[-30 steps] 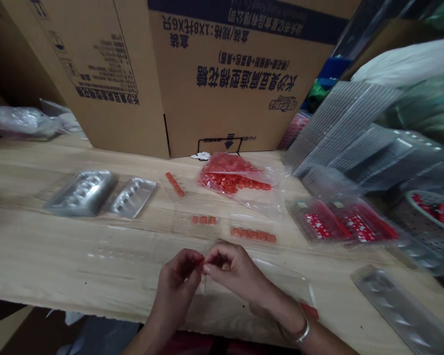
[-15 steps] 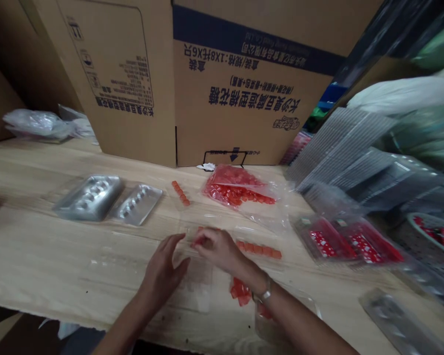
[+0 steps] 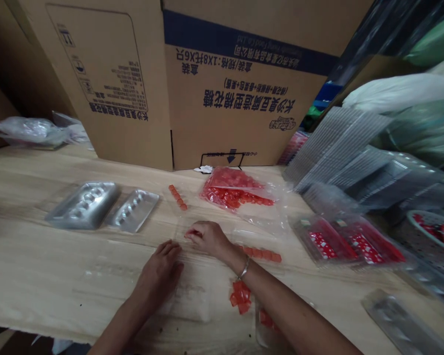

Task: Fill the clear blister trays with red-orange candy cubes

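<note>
My right hand [image 3: 209, 239] is closed in a pinch, with a bit of red, apparently a red jelly-like cube [image 3: 187, 235], at its fingertips. It hovers over a clear plastic tray whose outline is faint. Lower and to the left, my left hand [image 3: 162, 268] has loosely bent fingers, its thumb apart from them, with nothing seen in it. Under its palm side lies another clear tray [image 3: 198, 296]. A row of red cubes [image 3: 262, 254] sits in a tray to the right, partly behind my wrist. Loose red cubes [image 3: 240, 297] lie beside my forearm.
An opened bag of red cubes [image 3: 237, 190] lies before the cardboard box [image 3: 244, 118]. A short row of cubes [image 3: 177, 197] and moulded clear trays [image 3: 85, 204] are farther left. Stacked trays [image 3: 336, 143], red packs [image 3: 360, 241] and a white basket [image 3: 429, 236] crowd the right.
My right hand has shifted slightly left, still pinching. My left hand has lowered and its fingers have curled in more. The view has moved slightly.
</note>
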Motion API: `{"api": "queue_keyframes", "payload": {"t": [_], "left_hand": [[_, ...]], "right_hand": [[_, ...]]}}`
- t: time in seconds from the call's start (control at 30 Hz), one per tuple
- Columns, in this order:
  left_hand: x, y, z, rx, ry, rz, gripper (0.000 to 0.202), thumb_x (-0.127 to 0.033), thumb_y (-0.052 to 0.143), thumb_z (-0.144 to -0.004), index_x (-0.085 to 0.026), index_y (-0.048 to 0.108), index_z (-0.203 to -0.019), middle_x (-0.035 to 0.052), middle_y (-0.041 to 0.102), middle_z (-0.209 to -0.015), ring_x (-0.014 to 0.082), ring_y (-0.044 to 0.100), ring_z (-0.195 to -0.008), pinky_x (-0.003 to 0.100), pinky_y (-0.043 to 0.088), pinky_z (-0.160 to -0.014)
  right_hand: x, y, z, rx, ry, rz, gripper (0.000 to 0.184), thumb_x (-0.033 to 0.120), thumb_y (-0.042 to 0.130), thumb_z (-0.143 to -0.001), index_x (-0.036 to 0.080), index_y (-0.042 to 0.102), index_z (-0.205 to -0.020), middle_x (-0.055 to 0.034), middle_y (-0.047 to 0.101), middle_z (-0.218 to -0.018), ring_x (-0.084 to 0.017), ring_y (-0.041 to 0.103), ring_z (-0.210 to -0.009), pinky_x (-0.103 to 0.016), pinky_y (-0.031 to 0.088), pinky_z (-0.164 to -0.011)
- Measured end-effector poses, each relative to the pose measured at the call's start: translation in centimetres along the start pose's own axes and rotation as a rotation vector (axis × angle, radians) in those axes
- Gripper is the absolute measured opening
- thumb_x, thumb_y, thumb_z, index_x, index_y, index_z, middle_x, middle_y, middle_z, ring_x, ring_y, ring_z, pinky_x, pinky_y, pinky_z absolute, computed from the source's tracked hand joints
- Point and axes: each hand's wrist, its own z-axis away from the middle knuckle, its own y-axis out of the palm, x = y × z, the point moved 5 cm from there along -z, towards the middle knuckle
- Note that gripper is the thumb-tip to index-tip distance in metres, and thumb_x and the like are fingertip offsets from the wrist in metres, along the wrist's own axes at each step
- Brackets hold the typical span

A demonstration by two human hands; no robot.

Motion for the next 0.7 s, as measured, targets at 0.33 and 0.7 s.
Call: {"api": "queue_keyframes", "payload": {"t": [0.33,0.7], "left_hand": [[-0.4,-0.5,-0.2,-0.041,0.025,-0.004,0.028,-0.009,0.052,-0.073,-0.019,0.067,-0.094,0.0104,0.074,-0.102,0.0286,0.066,-0.105,0.046,0.055,-0.093],[0.2,-0.2,-0.2,-0.022,0.056,-0.029,0.026,-0.013,0.052,-0.074,-0.02,0.068,-0.092,0.0107,0.074,-0.102,0.029,0.067,-0.104,0.046,0.054,-0.093]], "right_hand": [[1.0,0.8,0.8,-0.003,-0.082,0.073,0.012,0.009,0.057,-0.089,0.014,0.067,-0.085,-0.0087,0.069,-0.092,-0.019,0.062,-0.087,-0.027,0.045,-0.08],[1.1,-1.2,0.3,0.08,-0.003,-0.046,0.013,0.004,0.062,-0.08,0.016,0.067,-0.076,-0.0037,0.068,-0.087,-0.015,0.062,-0.08,-0.023,0.044,-0.072]]}}
